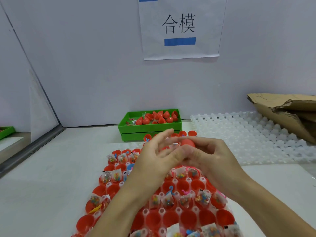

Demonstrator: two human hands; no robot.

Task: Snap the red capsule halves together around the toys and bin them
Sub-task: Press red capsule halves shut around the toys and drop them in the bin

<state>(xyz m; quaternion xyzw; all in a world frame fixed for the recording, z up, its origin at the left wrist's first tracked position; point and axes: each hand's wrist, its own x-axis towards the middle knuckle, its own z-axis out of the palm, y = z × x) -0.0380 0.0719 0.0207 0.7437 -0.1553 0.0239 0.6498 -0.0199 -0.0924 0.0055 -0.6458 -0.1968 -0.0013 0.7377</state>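
Both hands meet above a white grid tray (178, 210) packed with red capsule halves (188, 218), several of them holding small bagged toys (168, 199). My right hand (215, 161) grips a red capsule half (187, 142) at its fingertips. My left hand (153, 159) is beside it with fingers spread, its thumb and fingers touching the capsule area, where a small clear toy bag (176, 144) shows; motion blur hides the exact hold. A green bin (150, 128) at the back holds several closed red capsules (160, 118).
An unfilled white grid tray (248, 134) lies to the right, with crumpled cardboard (287, 113) behind it. A wall with a paper sign (179, 26) stands right behind the bin. A second green bin (6, 131) sits at the far left edge.
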